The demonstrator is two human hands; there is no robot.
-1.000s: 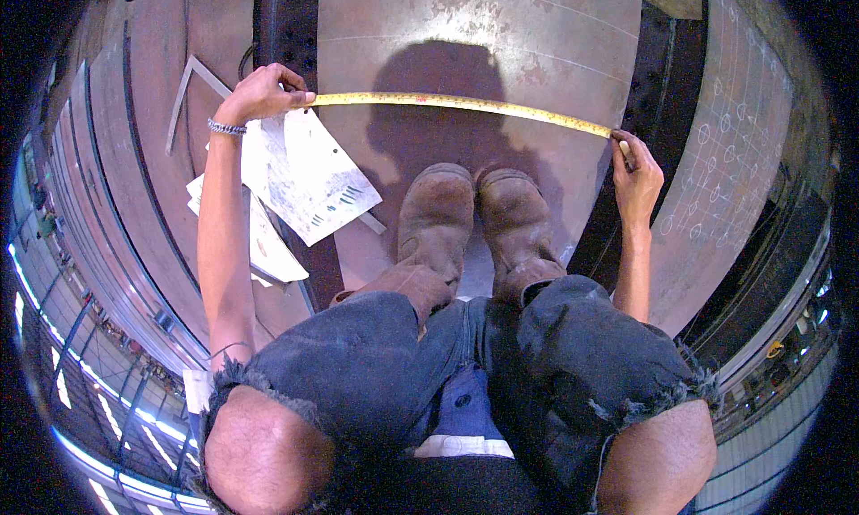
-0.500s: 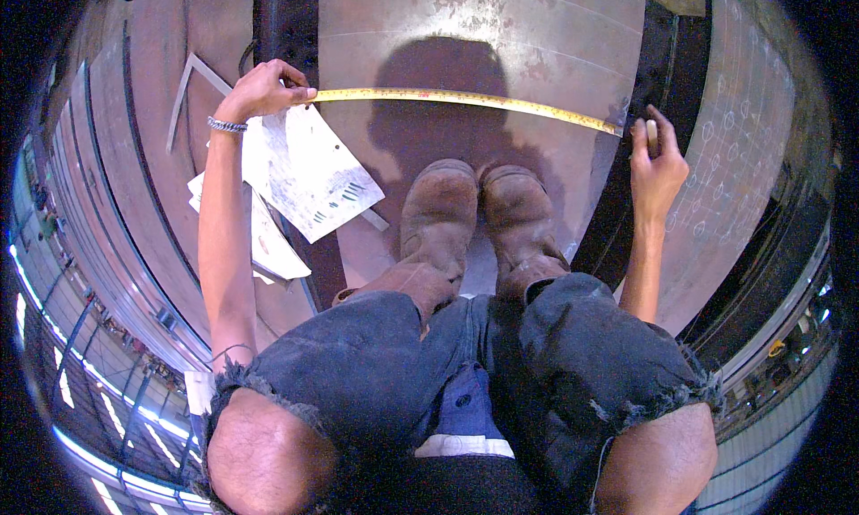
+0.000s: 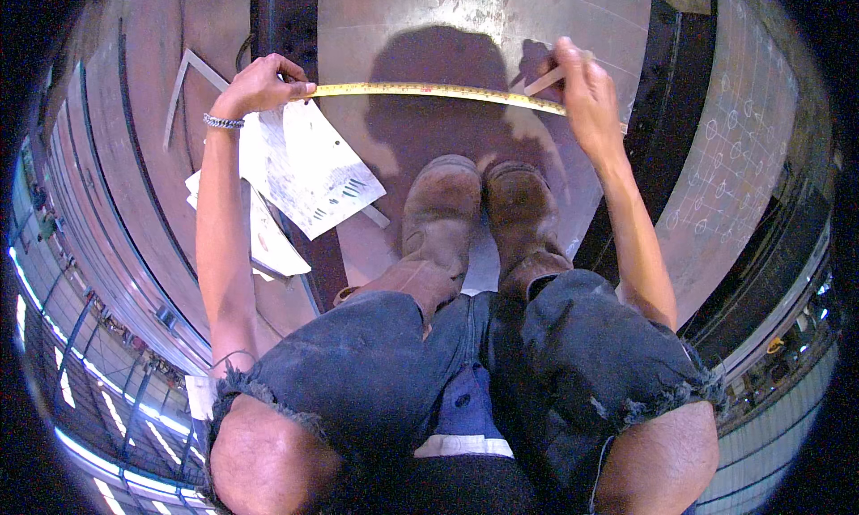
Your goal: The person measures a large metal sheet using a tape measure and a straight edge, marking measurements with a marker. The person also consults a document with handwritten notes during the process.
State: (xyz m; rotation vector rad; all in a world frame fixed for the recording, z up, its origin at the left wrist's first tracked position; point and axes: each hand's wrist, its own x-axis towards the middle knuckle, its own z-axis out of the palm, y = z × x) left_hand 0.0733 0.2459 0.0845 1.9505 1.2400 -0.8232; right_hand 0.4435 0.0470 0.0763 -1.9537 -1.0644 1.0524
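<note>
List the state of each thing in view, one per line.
Yellow tape: extended
Left hand: pinching tape end
Pale stick: angled, tip near tape
Right hand: closed on stick
Paper sheets: loose, overlapping
Boots: scuffed, side by side
Jeans: frayed
Far-right plate: white-marked

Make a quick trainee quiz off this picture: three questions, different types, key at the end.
1. True or false: the left hand pinches the yellow tape measure.
2. What does the right hand hold? A) hammer; B) pale stick; C) glove.
3. Fill in: the paper sheets lie to the person's ____ of the boots.

Key: 1 true; 2 B; 3 left.
</note>
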